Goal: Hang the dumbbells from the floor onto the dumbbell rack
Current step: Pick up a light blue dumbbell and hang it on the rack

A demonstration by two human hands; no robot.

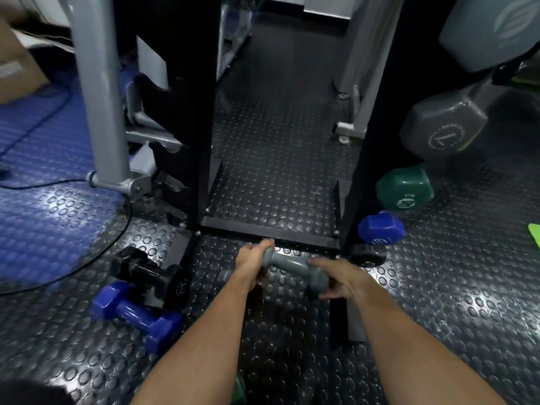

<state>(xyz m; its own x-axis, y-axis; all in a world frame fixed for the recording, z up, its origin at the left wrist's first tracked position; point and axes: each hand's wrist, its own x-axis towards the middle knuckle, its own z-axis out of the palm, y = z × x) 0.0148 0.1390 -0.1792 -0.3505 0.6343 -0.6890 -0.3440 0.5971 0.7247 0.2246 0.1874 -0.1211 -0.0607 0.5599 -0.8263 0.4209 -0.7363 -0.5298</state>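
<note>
a large "7" inside a ring of unreadable small print stands on the end face of the grey dumbbell (444, 127) hung on the rack, a "3" shows on the end of the blue dumbbell (381, 229) below it, and the other dumbbells' markings are too blurred to read.

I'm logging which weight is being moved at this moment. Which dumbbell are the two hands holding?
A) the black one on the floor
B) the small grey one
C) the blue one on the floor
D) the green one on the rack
B: the left hand and right hand grip the two ends of the small grey dumbbell, while the blue dumbbell and black dumbbell lie untouched on the floor.
</note>
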